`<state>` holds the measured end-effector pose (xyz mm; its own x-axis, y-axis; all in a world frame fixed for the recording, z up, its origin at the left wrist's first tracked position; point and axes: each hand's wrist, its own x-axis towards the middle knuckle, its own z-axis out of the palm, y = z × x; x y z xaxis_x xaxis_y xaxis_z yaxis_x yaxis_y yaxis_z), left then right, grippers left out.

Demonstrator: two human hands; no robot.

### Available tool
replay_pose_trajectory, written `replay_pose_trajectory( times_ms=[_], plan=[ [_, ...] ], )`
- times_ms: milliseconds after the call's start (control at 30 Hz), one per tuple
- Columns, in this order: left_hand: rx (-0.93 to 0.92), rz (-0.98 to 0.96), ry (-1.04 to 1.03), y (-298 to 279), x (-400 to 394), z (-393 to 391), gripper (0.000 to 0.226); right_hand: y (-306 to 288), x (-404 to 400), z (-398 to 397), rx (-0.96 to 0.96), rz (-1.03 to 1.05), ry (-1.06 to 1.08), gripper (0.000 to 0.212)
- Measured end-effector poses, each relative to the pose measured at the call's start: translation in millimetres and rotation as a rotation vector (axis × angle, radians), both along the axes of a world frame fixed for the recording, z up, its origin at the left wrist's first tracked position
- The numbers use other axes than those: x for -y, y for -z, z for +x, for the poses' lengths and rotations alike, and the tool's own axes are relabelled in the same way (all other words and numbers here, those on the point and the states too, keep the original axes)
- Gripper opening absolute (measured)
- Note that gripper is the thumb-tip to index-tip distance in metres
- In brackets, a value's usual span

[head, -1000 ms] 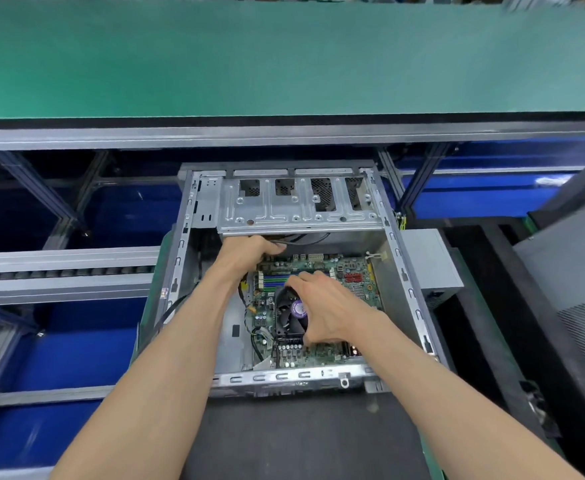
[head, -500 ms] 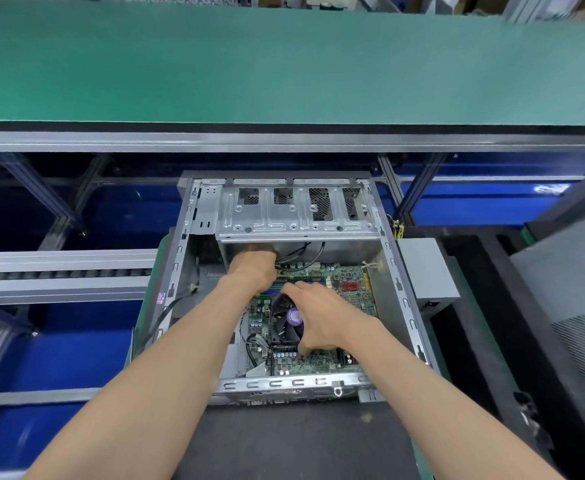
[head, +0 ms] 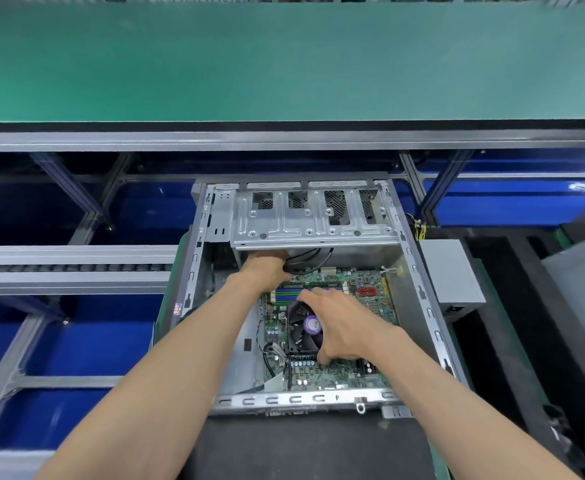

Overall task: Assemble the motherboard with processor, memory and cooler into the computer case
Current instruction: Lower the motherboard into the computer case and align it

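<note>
Big green bench top (head: 284, 60) fills the upper half, its far edge blurred & cut off. Below it the open metal computer case (head: 419, 282) lies on its side on a dark mat (head: 305, 445), a drive cage (head: 313, 221) spanning its far end, a grey box (head: 448, 271) w/ yellow wires just beside the right wall. The motherboard (head: 364, 303) sits inside the case, flat on the floor, memory slots toward the far end; much of it is covered by both forearms. The black fan cooler (head: 301, 332) w/ its purple hub sticker stands on the board, right half hidden under the right hand (head: 344, 327). Can't see the processor, it'd be under the cooler. Left hand (head: 267, 268) reaches under the cage edge, fingers hidden there beside black cables (head: 306, 259); can't tell whether it holds anything. Vs. half a sec ago the view has shifted so the case sits a bit lower in frame, hands roughly where they were, right hand still on the cooler. Right hand: palm down, fingers spread over the cooler's top & far edge, thumb curled down on the near edge, gripping the cooler. Both arms stretched forward from the bottom corners, elbows out of frame.
</note>
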<state>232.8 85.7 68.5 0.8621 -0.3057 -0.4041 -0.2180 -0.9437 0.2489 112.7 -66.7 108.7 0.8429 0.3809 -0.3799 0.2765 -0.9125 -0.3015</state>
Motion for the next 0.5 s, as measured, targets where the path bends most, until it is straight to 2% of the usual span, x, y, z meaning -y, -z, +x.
replay_pose_trajectory(
  times_ms=[200, 500],
  plan=[
    [-0.001, -0.014, 0.002, 4.7, -5.7, -2.7, 0.056, 1.1, -0.3, -5.4, 0.011, -0.016, -0.02, 0.098],
    [-0.042, -0.031, -0.017, 4.6, -5.1, -1.4, 0.05, 0.7, 0.1, -4.4, 0.04, -0.029, -0.033, 0.094]
  ],
)
